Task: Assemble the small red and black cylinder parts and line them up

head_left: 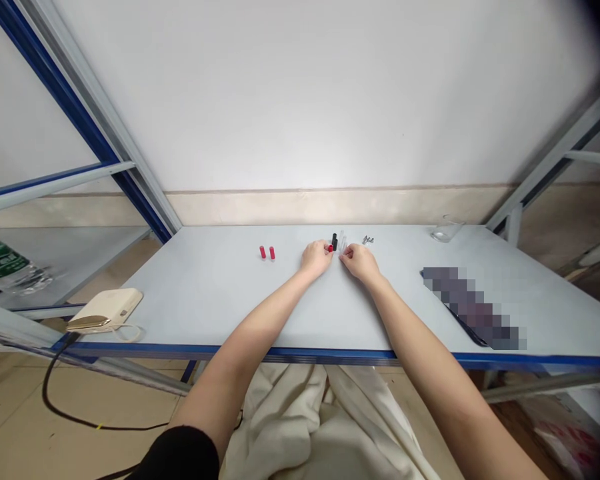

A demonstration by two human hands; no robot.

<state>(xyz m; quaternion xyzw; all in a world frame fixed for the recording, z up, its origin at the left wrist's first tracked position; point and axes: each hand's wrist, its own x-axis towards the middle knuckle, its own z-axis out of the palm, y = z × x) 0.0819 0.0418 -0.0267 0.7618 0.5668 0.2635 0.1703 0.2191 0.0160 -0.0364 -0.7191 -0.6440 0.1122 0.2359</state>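
My left hand [316, 259] rests on the pale grey table [215, 300], with a small red cylinder [330, 248] at its fingertips. My right hand [360, 262] lies just to its right, fingers pinched near a clear plastic tube [342, 241]. I cannot tell whether those fingers hold anything. A black upright cylinder [335, 241] stands between my hands, just beyond the fingertips. Two red cylinders [267, 253] stand apart on the left. Small metal parts [368, 240] lie beyond my right hand.
A clear drinking glass [447, 230] stands at the table's far right corner. A pixelated flat dark object [473, 308] lies on the right. A beige pouch [105, 310] with a cord sits at the left edge. Blue-and-grey metal frames flank the table, and a wall stands behind it.
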